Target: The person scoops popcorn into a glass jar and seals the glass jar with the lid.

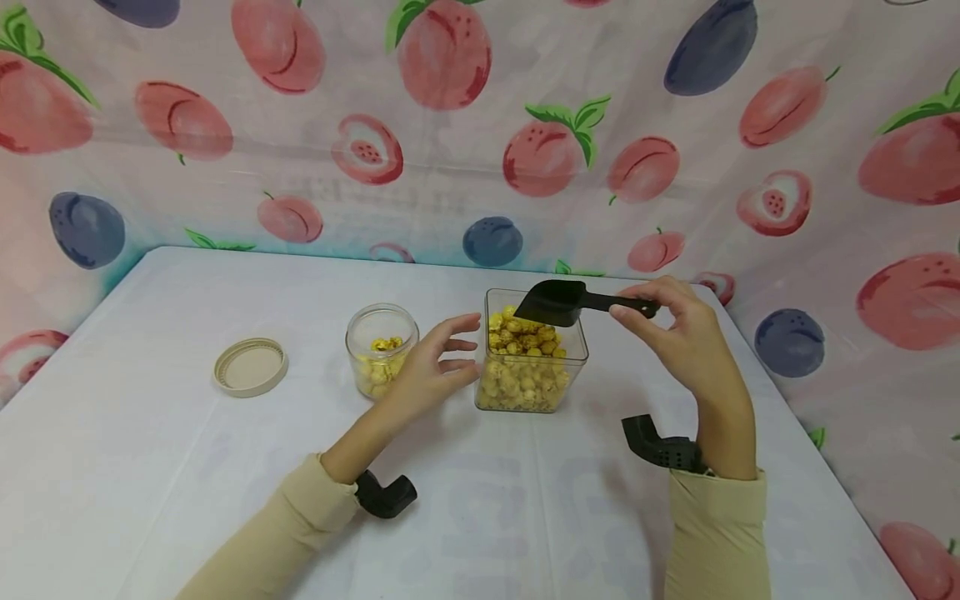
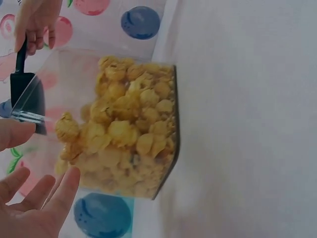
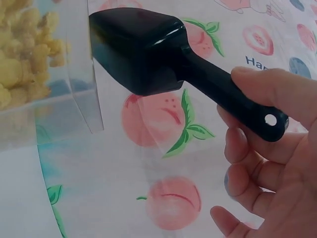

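My right hand (image 1: 667,321) pinches the handle of a black scoop (image 1: 557,302), whose blade overlaps the top of a clear square container (image 1: 573,360) in the head view. Yellow popcorn (image 2: 124,124) fills much of that container. In the right wrist view the scoop (image 3: 143,52) hangs by its handle between thumb and fingers. My left hand (image 1: 438,358), fingers spread and loosely bent, is beside the container's left wall and holds nothing. Just left of it stands a round clear jar (image 1: 358,333) with some popcorn inside, partly covered by the hand.
A cream round lid (image 1: 251,367) lies on the white table (image 1: 150,467), left of the jar. Behind the table hangs a fruit-printed cloth (image 1: 442,175). Black wrist mounts (image 1: 386,496) sit on both forearms.
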### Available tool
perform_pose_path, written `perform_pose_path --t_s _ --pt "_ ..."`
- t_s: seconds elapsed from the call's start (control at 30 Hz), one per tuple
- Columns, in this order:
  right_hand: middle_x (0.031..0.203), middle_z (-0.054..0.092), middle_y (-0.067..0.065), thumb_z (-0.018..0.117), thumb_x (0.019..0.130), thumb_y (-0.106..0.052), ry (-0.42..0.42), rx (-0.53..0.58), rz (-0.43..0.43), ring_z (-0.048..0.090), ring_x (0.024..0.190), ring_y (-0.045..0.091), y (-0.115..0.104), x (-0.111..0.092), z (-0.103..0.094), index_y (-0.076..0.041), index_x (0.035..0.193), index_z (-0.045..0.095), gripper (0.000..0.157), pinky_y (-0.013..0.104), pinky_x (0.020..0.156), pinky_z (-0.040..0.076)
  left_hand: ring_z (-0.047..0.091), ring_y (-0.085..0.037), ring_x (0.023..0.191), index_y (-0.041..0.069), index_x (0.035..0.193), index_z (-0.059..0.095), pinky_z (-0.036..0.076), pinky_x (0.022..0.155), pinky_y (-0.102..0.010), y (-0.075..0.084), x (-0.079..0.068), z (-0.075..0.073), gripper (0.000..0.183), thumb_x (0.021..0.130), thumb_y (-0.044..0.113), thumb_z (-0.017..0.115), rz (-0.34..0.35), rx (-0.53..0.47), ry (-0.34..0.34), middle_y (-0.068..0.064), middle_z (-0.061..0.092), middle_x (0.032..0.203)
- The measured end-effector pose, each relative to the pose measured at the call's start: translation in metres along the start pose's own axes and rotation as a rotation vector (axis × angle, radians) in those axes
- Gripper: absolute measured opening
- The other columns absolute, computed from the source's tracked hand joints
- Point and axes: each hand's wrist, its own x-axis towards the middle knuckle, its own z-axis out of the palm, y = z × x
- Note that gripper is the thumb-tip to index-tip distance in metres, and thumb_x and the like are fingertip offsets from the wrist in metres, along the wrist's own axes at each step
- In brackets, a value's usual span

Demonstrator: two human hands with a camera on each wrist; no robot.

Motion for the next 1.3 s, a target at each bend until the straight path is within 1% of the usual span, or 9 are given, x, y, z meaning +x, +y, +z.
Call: perform_pose_path --t_s 0.13,0.27,0.4,0.5,0.63,0.8,0.97,1.13,1.3 --pt "0.088 0.051 -0.002 0.069 0.085 -0.022 0.024 0.015 0.041 0.041 0.087 0.008 0.0 0.0 0.0 -0.005 0.103 0.067 0.025 0.023 0.071 0.036 0.05 -0.031 0.12 0.01 0.139 0.039 0.051 0.093 -0.035 -0.003 -0.001 0.006 0.06 0.085 0.008 0.066 -0.023 -0.012 0.009 -0.01 0.041 0.141" --pt "0.089 0.053 -0.01 0.069 0.084 -0.026 0.057 0.042 0.091 0.044 0.091 0.006 0.0 0.002 0.0 -0.005 0.104 0.066 0.029 0.023 0.075 0.038 0.051 -0.027 0.119 0.013 0.139 0.041 0.052 0.092 -0.033 -0.006 -0.001 0.009 0.059 0.086 0.011 0.067 -0.036 -0.035 0.022 -0.006 0.042 0.14" --pt "0.09 0.057 -0.017 0.07 0.084 -0.028 0.111 0.104 0.144 0.047 0.098 0.004 -0.001 0.003 0.001 -0.005 0.101 0.066 0.029 0.027 0.082 0.038 0.052 -0.027 0.119 0.013 0.138 0.042 0.052 0.091 -0.032 -0.007 -0.001 0.011 0.059 0.085 0.011 0.067 -0.03 -0.036 0.039 -0.006 0.043 0.14" --pt "0.09 0.058 -0.018 0.071 0.083 -0.026 0.158 0.16 0.17 0.049 0.1 0.004 -0.003 0.004 0.004 -0.005 0.096 0.066 0.026 0.03 0.087 0.038 0.051 -0.028 0.119 0.013 0.138 0.042 0.052 0.091 -0.033 -0.006 -0.001 0.011 0.059 0.085 0.011 0.067 -0.03 -0.032 0.042 -0.005 0.043 0.14" --pt "0.088 0.06 -0.016 0.072 0.082 -0.017 0.227 0.237 0.132 0.052 0.099 0.005 -0.007 0.007 0.013 -0.006 0.094 0.067 0.017 0.03 0.091 0.04 0.052 -0.026 0.118 0.014 0.138 0.042 0.052 0.091 -0.033 -0.006 -0.002 0.011 0.058 0.085 0.012 0.067 -0.035 -0.036 0.042 -0.005 0.042 0.14" --pt "0.087 0.06 -0.019 0.073 0.079 -0.007 0.295 0.283 0.028 0.055 0.093 0.006 -0.011 0.01 0.024 0.001 0.105 0.064 0.028 0.024 0.091 0.041 0.052 -0.026 0.118 0.015 0.138 0.042 0.052 0.091 -0.032 -0.005 -0.002 0.01 0.058 0.085 0.013 0.068 -0.039 -0.04 0.037 -0.005 0.042 0.14" --pt "0.087 0.058 -0.02 0.074 0.078 -0.006 0.329 0.261 -0.055 0.055 0.087 0.002 -0.013 0.01 0.03 0.001 0.109 0.062 0.033 0.021 0.089 0.039 0.053 -0.025 0.117 0.015 0.138 0.043 0.052 0.091 -0.032 -0.005 -0.001 0.01 0.058 0.086 0.014 0.067 -0.035 -0.04 0.034 -0.005 0.042 0.14" --pt "0.083 0.057 -0.021 0.071 0.081 -0.01 0.3 0.223 -0.05 0.054 0.086 0.0 -0.013 0.01 0.034 -0.002 0.108 0.064 0.029 0.021 0.084 0.038 0.053 -0.025 0.117 0.015 0.138 0.043 0.052 0.092 -0.034 -0.005 -0.002 0.009 0.057 0.086 0.014 0.067 -0.043 -0.029 0.037 -0.004 0.043 0.14" --pt "0.085 0.056 -0.022 0.069 0.084 -0.012 0.274 0.204 -0.03 0.053 0.088 0.002 -0.013 0.009 0.036 -0.003 0.108 0.065 0.026 0.021 0.083 0.038 0.053 -0.025 0.117 0.015 0.138 0.043 0.051 0.093 -0.035 -0.005 -0.002 0.01 0.057 0.086 0.014 0.067 -0.045 -0.018 0.04 -0.004 0.043 0.139"
